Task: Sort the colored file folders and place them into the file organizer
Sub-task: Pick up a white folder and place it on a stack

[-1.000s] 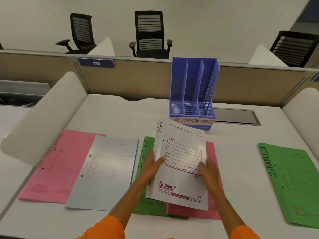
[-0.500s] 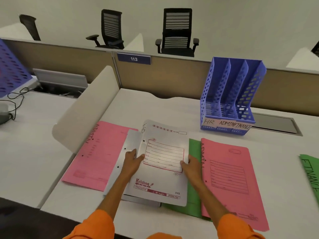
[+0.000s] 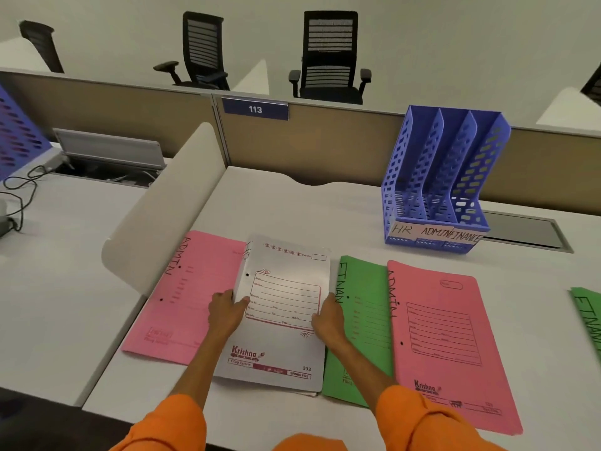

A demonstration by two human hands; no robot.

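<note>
A white HR folder [image 3: 286,288] lies on top of another white folder at the desk's front, squared over it. My left hand [image 3: 226,307] grips its left edge and my right hand [image 3: 327,315] its right edge. A pink ADMIN folder [image 3: 182,297] lies flat to the left. To the right lie a green FINANCE folder [image 3: 364,320] and, overlapping it, a second pink ADMIN folder [image 3: 445,340]. Another green folder [image 3: 588,314] shows at the right edge. The blue three-slot file organizer [image 3: 445,177], labelled HR, ADMIN, FINANCE, stands at the back right with nothing in its slots.
A white curved divider [image 3: 162,216] rises along the desk's left side. A tan partition [image 3: 325,141] with a "113" plate closes the back. A grey cable hatch [image 3: 527,232] sits behind the organizer. The neighbouring desk at left holds cables and another blue organizer [image 3: 16,135].
Both hands carried the white folder left from over the pink and green folders and set it down onto the other white folder. The camera view swung left.
</note>
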